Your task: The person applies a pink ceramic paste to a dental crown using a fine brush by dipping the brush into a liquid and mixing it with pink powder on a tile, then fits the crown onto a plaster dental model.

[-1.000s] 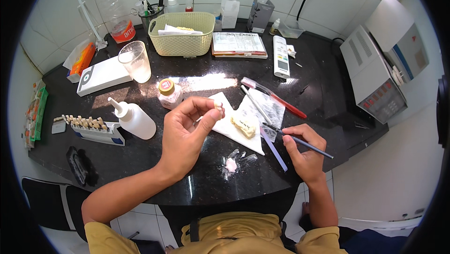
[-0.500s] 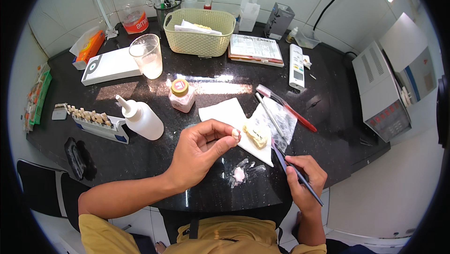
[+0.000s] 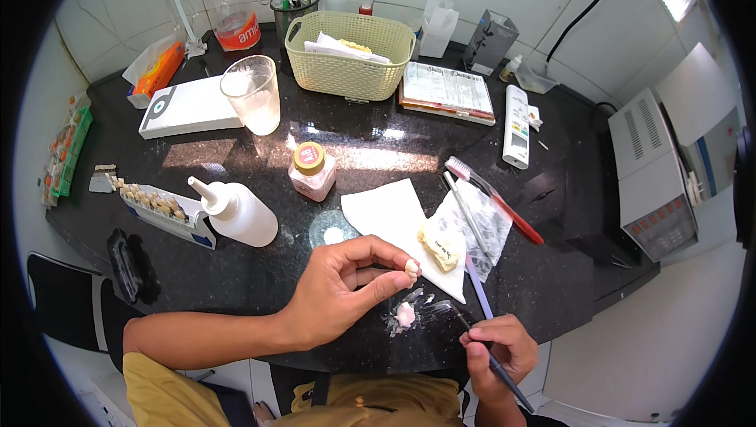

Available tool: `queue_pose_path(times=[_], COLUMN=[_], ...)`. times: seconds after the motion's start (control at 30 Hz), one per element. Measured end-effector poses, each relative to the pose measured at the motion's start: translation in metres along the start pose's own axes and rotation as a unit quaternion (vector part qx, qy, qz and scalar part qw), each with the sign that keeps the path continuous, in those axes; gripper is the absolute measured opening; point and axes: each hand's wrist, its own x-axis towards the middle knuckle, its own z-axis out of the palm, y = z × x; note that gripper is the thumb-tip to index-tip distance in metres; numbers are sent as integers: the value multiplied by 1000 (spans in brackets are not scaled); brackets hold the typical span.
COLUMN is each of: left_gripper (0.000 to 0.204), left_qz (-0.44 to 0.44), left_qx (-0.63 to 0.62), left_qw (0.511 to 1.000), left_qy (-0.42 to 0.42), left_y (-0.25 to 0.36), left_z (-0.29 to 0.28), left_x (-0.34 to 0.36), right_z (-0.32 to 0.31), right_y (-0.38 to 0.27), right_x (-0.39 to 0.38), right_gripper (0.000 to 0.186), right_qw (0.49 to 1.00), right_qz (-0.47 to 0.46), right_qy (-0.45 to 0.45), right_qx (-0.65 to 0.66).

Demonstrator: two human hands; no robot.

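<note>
My left hand (image 3: 339, 293) pinches a small white tooth-shaped piece (image 3: 412, 268) above the front of the black counter. My right hand (image 3: 500, 352) grips a dark slim brush-like tool (image 3: 509, 382), its thin end near a pink, smeared lump (image 3: 405, 314). A folded white paper (image 3: 378, 202) carries a cream-coloured irregular block (image 3: 438, 247). Beside it are a lavender stick (image 3: 478, 285), a crumpled translucent sheet (image 3: 492, 250), a silver instrument (image 3: 465, 206) and a red toothbrush (image 3: 526, 228). A pink-filled jar (image 3: 313, 179) and a small glass dish (image 3: 319, 230) stand behind my left hand.
To the left are a white squeeze bottle (image 3: 244, 222), a shade-tab holder (image 3: 165, 218) and a cup (image 3: 256, 112). A green basket (image 3: 346, 72), flat cases (image 3: 446, 96) and a remote (image 3: 516, 124) line the back. A grey appliance (image 3: 646, 167) stands at right.
Both hands have moved downward, toward the counter's front; my left has also shifted right. The brush-like tool's thin end has moved down toward the pink lump. The view has tilted slightly.
</note>
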Motion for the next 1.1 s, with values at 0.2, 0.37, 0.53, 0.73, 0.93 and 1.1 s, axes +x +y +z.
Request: queue_pose_path(times=[0.2,0.37,0.53,0.73,0.93,1.1], left_gripper=[18,19,16,18,18,18], left_qz=[-42,-53,-61,-58,-58,-63], left_qx=[-19,-13,-15,-20,-18,-15], left_qw=[999,999,998,998,998,998], left_qy=[-6,-1,-4,-8,-9,-8], left_y=[-2,-3,0,-1,-2,-2], left_z=[0,-1,0,-1,-1,-1], left_x=[-1,0,0,0,0,1], right_z=[11,13,11,17,19,19], right_y=[-2,-6,-7,-10,-9,-9], right_x=[2,1,4,9,9,10], right_gripper=[14,14,15,16,16,15], right_qw=[998,987,985,987,986,987], right_qz=[28,128,126,104,106,106], right_qy=[-51,-95,-118,-120,-122,-117], right_qx=[1,6,-4,-29,-35,-26])
